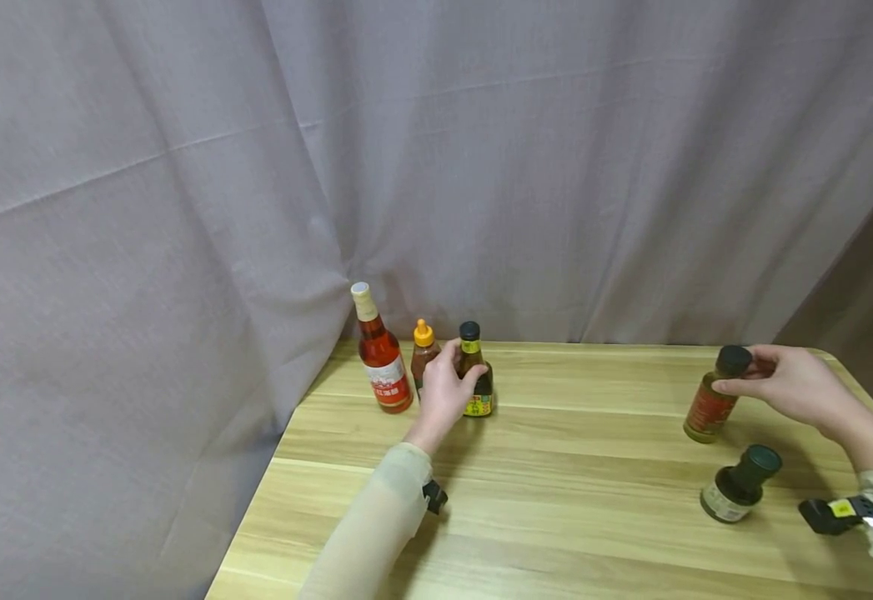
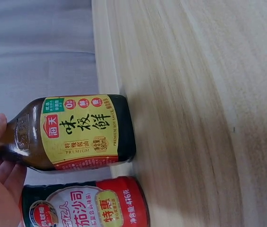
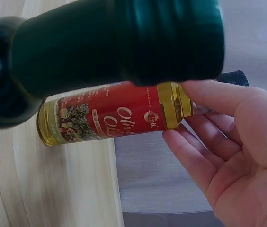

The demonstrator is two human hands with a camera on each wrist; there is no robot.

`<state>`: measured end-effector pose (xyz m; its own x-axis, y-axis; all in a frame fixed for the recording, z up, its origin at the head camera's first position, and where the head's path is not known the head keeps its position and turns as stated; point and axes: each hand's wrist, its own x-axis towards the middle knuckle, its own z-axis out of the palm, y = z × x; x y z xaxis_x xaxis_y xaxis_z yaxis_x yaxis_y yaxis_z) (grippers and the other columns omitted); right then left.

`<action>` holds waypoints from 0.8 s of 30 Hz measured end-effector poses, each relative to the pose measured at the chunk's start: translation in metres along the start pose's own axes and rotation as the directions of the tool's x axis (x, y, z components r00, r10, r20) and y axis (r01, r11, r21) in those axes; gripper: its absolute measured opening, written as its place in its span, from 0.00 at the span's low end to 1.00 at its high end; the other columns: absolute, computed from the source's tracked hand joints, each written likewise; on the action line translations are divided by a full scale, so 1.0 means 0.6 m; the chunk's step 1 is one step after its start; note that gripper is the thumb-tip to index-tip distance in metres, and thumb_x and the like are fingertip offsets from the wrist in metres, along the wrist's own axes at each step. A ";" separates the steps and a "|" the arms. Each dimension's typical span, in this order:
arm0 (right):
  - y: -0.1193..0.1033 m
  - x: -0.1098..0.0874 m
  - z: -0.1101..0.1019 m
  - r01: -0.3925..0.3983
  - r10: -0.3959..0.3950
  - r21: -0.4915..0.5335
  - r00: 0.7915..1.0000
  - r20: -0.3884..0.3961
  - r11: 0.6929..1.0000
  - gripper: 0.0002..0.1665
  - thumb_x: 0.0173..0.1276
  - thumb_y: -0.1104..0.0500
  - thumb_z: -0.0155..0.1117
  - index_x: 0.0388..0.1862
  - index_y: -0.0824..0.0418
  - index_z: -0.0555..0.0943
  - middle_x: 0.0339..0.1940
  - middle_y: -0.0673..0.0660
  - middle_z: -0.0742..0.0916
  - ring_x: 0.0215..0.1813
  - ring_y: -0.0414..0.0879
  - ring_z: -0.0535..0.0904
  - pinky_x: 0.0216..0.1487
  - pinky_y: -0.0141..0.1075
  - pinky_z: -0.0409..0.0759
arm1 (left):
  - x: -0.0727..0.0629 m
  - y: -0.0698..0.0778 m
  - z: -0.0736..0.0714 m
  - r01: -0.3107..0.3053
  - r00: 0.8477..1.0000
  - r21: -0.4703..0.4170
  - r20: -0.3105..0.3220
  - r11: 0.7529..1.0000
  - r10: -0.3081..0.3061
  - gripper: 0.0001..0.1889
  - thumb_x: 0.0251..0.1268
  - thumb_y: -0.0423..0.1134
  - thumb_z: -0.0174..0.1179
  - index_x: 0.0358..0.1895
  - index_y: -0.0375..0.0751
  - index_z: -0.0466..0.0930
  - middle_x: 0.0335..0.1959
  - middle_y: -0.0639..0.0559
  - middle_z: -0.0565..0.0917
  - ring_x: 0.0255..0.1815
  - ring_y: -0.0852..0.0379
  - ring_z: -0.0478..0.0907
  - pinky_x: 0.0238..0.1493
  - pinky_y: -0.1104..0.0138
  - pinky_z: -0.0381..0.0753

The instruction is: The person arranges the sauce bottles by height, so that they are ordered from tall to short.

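My left hand (image 1: 447, 392) holds a soy sauce bottle (image 2: 81, 132) round its neck; the bottle is dark brown with a yellow label and black cap. Just left of it stands a ketchup squeeze bottle (image 2: 91, 203) with a yellow-orange nozzle, partly hidden behind the hand in the head view. On the right of the table, my right hand (image 1: 796, 387) grips an olive oil bottle (image 3: 119, 113) at the neck, thumb on the near side. That bottle has a red label and black cap, and leans slightly in the head view.
A tall bottle of red liquid (image 1: 385, 362) stands at the back left. Nearer than the olive oil is a dark, green-capped bottle (image 1: 740, 485), which covers part of the right wrist view. A grey curtain (image 1: 526, 208) hangs behind the wooden table (image 1: 556, 517).
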<state>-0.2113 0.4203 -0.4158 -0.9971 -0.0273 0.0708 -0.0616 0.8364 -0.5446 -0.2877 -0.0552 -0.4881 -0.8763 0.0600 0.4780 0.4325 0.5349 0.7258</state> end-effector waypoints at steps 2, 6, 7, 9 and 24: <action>0.000 0.000 0.001 -0.004 0.004 0.003 1.000 0.003 1.000 0.42 0.69 0.43 0.79 0.60 0.79 0.79 0.44 0.69 0.90 0.51 0.72 0.83 0.41 0.54 0.82 | 0.000 0.001 0.001 0.000 1.000 0.003 -0.001 1.000 0.000 0.25 0.66 0.37 0.77 0.64 0.40 0.80 0.51 0.47 0.90 0.50 0.54 0.89 0.50 0.61 0.89; -0.005 0.001 0.002 -0.001 0.001 0.006 1.000 -0.014 1.000 0.42 0.69 0.41 0.79 0.60 0.78 0.80 0.44 0.69 0.90 0.52 0.72 0.83 0.42 0.55 0.82 | 0.000 0.001 0.002 0.007 1.000 0.008 -0.002 1.000 -0.007 0.25 0.67 0.38 0.77 0.65 0.40 0.80 0.52 0.47 0.90 0.51 0.54 0.89 0.51 0.62 0.88; -0.008 0.001 0.001 0.002 -0.002 0.004 1.000 -0.023 1.000 0.41 0.69 0.41 0.79 0.59 0.77 0.81 0.44 0.68 0.90 0.52 0.72 0.83 0.41 0.53 0.82 | 0.000 0.001 0.002 0.009 1.000 0.009 -0.003 1.000 -0.009 0.26 0.67 0.38 0.77 0.65 0.40 0.80 0.52 0.47 0.90 0.51 0.54 0.89 0.51 0.62 0.88; -0.018 0.001 -0.002 0.006 -0.006 0.002 0.999 -0.045 1.000 0.39 0.69 0.41 0.79 0.58 0.75 0.82 0.44 0.67 0.91 0.51 0.71 0.84 0.40 0.50 0.81 | 0.000 0.001 0.001 0.011 1.000 0.007 -0.001 1.000 -0.011 0.26 0.67 0.38 0.77 0.66 0.40 0.80 0.53 0.47 0.90 0.52 0.54 0.89 0.51 0.62 0.88; -0.122 0.010 -0.004 0.024 -0.019 0.038 0.992 -0.122 0.999 0.35 0.67 0.41 0.80 0.54 0.70 0.86 0.44 0.66 0.91 0.50 0.66 0.85 0.37 0.42 0.77 | -0.005 -0.003 0.011 0.017 1.000 -0.019 -0.007 1.000 -0.017 0.25 0.68 0.38 0.76 0.65 0.40 0.80 0.53 0.47 0.90 0.53 0.54 0.89 0.53 0.62 0.88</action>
<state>-0.2127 0.3601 -0.3736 -0.9828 0.0237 0.1832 -0.0874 0.8139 -0.5744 -0.2872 -0.0509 -0.4941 -0.8818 0.0449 0.4694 0.4220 0.5195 0.7430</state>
